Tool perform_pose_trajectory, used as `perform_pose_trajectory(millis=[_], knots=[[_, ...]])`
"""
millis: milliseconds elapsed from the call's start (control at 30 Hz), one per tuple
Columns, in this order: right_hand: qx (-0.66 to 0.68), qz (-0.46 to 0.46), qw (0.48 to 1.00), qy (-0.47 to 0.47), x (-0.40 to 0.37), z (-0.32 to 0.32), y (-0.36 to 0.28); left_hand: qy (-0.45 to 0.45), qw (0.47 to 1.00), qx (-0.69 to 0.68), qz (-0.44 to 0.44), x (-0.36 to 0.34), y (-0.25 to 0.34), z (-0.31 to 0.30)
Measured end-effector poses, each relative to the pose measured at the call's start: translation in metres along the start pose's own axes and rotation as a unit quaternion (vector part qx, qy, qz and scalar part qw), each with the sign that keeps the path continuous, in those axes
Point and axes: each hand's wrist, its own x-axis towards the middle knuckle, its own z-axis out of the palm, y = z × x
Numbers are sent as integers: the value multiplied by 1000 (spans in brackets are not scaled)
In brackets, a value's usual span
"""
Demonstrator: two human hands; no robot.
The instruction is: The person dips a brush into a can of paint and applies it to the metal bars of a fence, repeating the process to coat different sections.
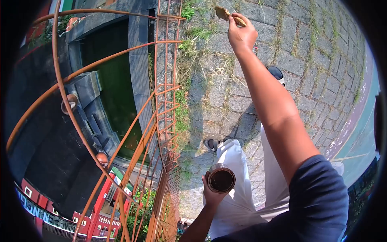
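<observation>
My right hand (242,34) is stretched out far ahead over the paving, its fingers closed on a paintbrush (222,13) with a flat, brownish head. The brush is apart from the rusty-orange metal fence (166,76), which stands to its left. Close to my body, my left hand (213,194) is wrapped round a clear cup (221,166). Dark brown liquid, seemingly paint, fills part of the cup, and its open mouth faces up. The fence's thin bars run down the middle of the view, to the left of both hands.
Grey paving blocks (322,60) with weeds (197,34) in the joints lie underfoot. Beyond the fence is a pool of dark green water (117,84) with clay pots (102,158) beside it. My sandalled feet (211,144) stand near the fence. A green painted surface (358,149) lies at the right.
</observation>
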Motion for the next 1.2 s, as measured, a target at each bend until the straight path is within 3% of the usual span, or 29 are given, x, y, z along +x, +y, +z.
perform_pose_trajectory(millis=[67, 133, 200, 300, 333, 467, 567, 733, 800, 900, 1000, 1100, 1200], knots=[[37, 15, 999, -28, -1, -58, -2, 3, 998, 47, 33, -14, 20, -3], [59, 22, 997, -40, 12, -125, 19, 45, 937, 278, 209, -29, -3, -15], [6, 11, 1000, -21, 23, -214, 26, 49, 916, 283, 282, -42, 8, -17], [-107, 0, 994, 22, 36, -362, 41, 60, 892, 312, 323, -67, 87, -2], [-148, 45, 988, 25, 38, -413, 38, 66, 884, 324, 331, -81, 114, 5], [-134, 151, 978, 60, 42, -585, 65, 81, 857, 351, 367, -135, 208, 44], [-111, 173, 977, 47, 42, -667, 19, 111, 841, 330, 414, -172, 275, 75], [-55, 148, 987, -18, 67, -702, -72, 188, 812, 217, 509, -206, 362, 107], [13, 150, 986, -73, 72, -704, -99, 167, 766, 242, 572, -223, 382, 98], [-5, 117, 982, -146, 75, -711, -124, 185, 802, 233, 518, -235, 402, 80], [-33, 92, 977, -188, 70, -719, -151, 211, 748, 232, 585, -247, 417, 83], [-98, 3, 973, -208, 66, -734, -174, 152, 761, 261, 573, -270, 413, 69], [-129, -57, 964, -225, 62, -760, -218, 257, 756, 136, 586, -272, 404, 70]])
